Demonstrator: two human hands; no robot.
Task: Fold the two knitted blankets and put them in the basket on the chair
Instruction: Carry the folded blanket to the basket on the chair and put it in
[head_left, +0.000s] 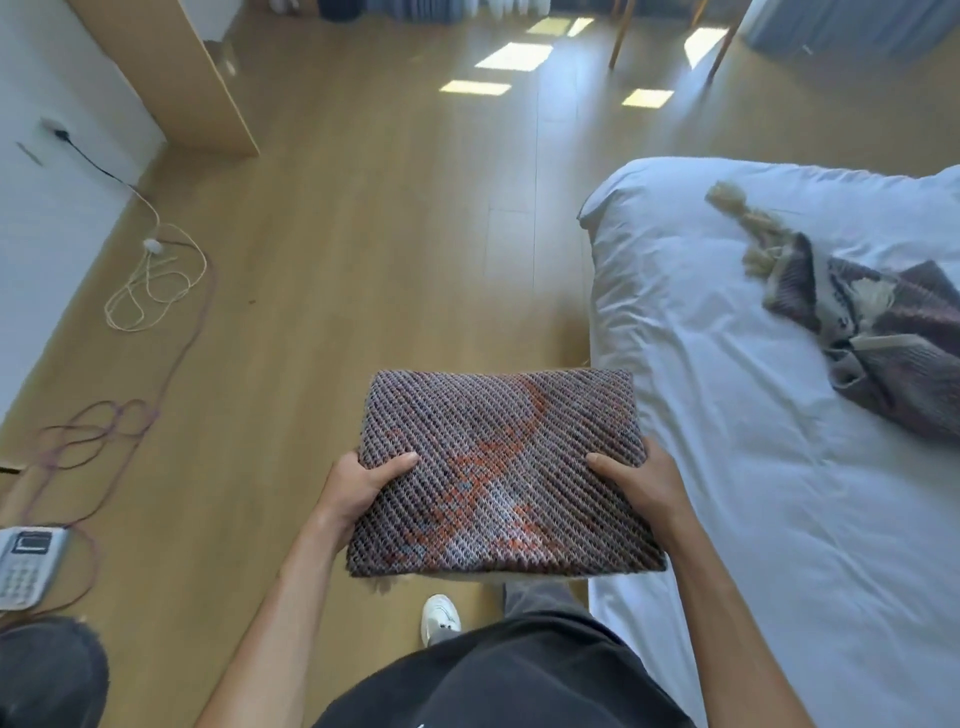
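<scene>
A folded blanket (501, 473) is clamped flat between left hand (358, 486) and right hand (641, 480), thumbs on top (grip closed on both short edges), long axis 9-to-3. Second blanket (878, 332) is crumpled on bed (753, 467), at 2 o'clock.

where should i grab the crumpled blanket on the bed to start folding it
Take the crumpled purple-grey knitted blanket by its tasselled corner, which trails free across the white bed sheet toward the bed's far end. Come in from the floor side, since that corner lies flat and apart from the bunched heap. Both hands, left and right, now hold the folded purple and orange knitted blanket.
</scene>
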